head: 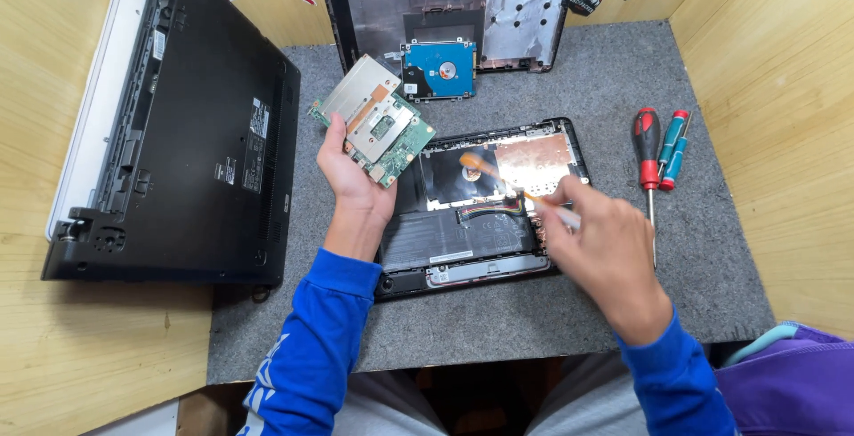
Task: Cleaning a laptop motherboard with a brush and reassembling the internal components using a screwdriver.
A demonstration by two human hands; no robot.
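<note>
My left hand (349, 176) holds up a green circuit board (374, 121) with a metal heat plate on it, tilted above the grey mat. My right hand (601, 249) grips a thin stick tool (498, 178) with an orange tip, which reaches into the opened laptop base (480, 249). The base lies on the mat between my arms and shows a black battery, coloured wires and a copper-coloured sheet.
A closed black laptop (187, 133) lies upside down at the left. A back cover (445, 0) leans at the far side with a blue hard drive (438, 69) before it. Screwdrivers (658, 151) with red and blue-green handles lie at right on the grey mat (569, 320). Wooden walls enclose the space.
</note>
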